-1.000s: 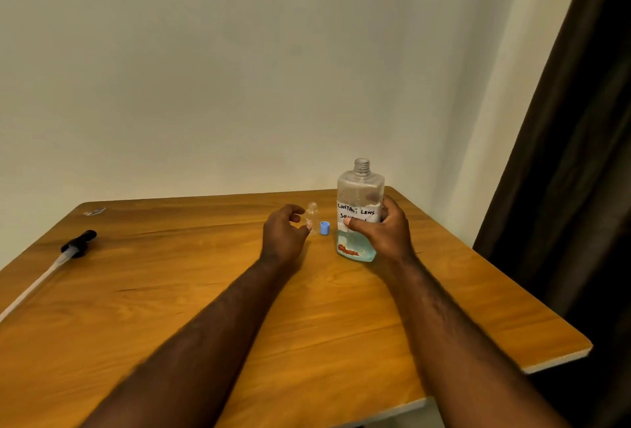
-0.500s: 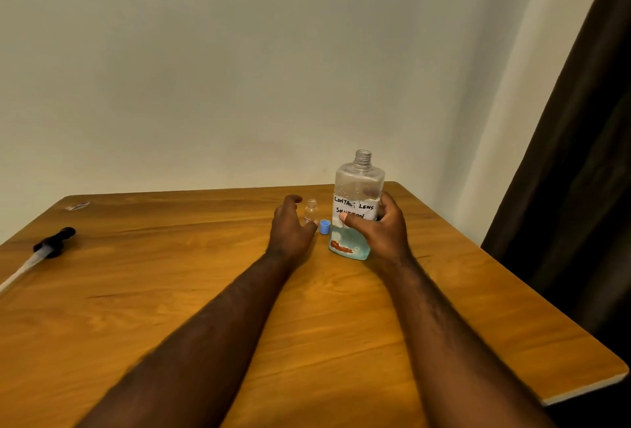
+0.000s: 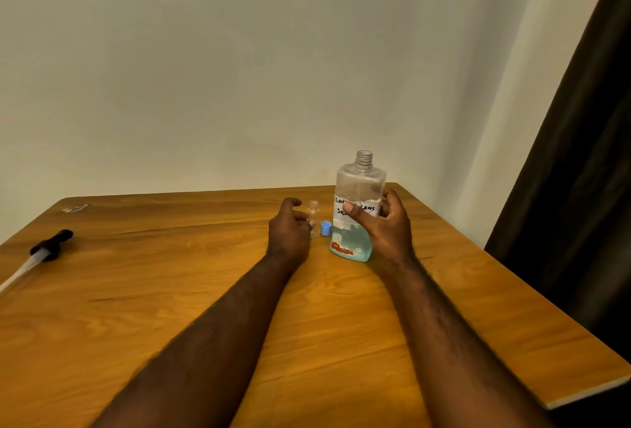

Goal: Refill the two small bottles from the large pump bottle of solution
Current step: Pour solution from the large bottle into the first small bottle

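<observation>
The large clear bottle (image 3: 358, 188) stands far right of centre on the wooden table (image 3: 170, 291). Its neck is open with no pump, a handwritten white label wraps its middle, and blue liquid fills its lower part. My right hand (image 3: 382, 226) grips it around the label. One small clear bottle (image 3: 313, 211) stands uncapped just left of it, and the fingers of my left hand (image 3: 288, 229) curl around its lower part. A small blue cap (image 3: 326, 228) lies between the two bottles. I see no second small bottle.
The black pump head with its white tube (image 3: 47, 246) lies at the table's left edge. A small scrap (image 3: 75, 208) sits at the far left corner. A wall runs behind the table and a dark curtain (image 3: 580, 188) hangs to the right.
The view has shifted a little to the right and down. Both hands stay at the bottles; my right hand now sits a bit higher on the large bottle.
</observation>
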